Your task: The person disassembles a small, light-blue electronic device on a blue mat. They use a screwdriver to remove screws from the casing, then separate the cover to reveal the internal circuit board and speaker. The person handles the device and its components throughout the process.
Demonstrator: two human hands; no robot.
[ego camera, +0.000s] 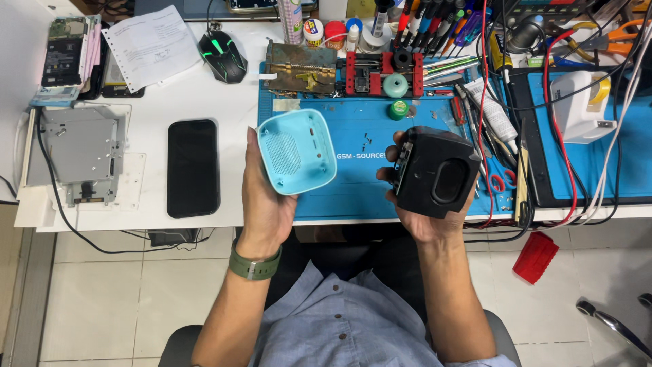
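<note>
My left hand (266, 204) holds a light blue speaker shell (295, 151), a rounded square cover with a perforated grille, its hollow inside turned up toward me. My right hand (421, 211) grips a black speaker body (436, 171) with an oval driver opening on its face. Both parts hover above the front edge of a blue work mat (367, 183), about a hand's width apart. A green watch sits on my left wrist.
A black phone (193, 168) lies face down left of the mat, beside a grey metal drive chassis (81, 153). A red clamp jig (382, 73), screwdrivers, tweezers and cables crowd the back and right. A mouse (222, 56) sits behind. A red cup (535, 257) lies on the floor.
</note>
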